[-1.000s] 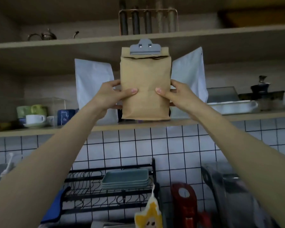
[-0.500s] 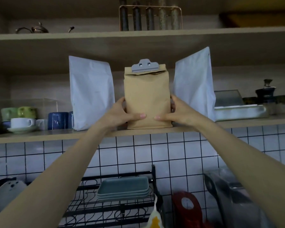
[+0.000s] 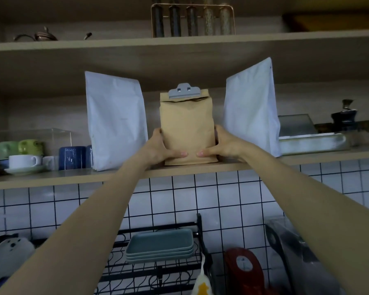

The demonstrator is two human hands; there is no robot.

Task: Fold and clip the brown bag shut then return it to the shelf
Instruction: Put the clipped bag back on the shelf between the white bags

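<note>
The brown bag [image 3: 186, 126] stands upright on the wooden shelf [image 3: 51, 177], between two white bags. Its top is folded over and a grey clip [image 3: 184, 91] is clamped across the fold. My left hand [image 3: 158, 149] grips the bag's lower left side, thumb across the front. My right hand [image 3: 224, 145] grips the lower right side the same way. Both thumbs nearly meet near the bag's base.
A white bag [image 3: 115, 122] stands left of the brown bag and another white bag [image 3: 251, 109] right of it. Cups [image 3: 24, 160] and a blue mug [image 3: 71, 157] sit at the shelf's left, a tray [image 3: 311, 141] at its right. A dish rack with plates [image 3: 160, 245] stands below.
Both hands carried the bag from in front of the shelf down and back onto it, between the white bags. My hands slid lower on its sides.
</note>
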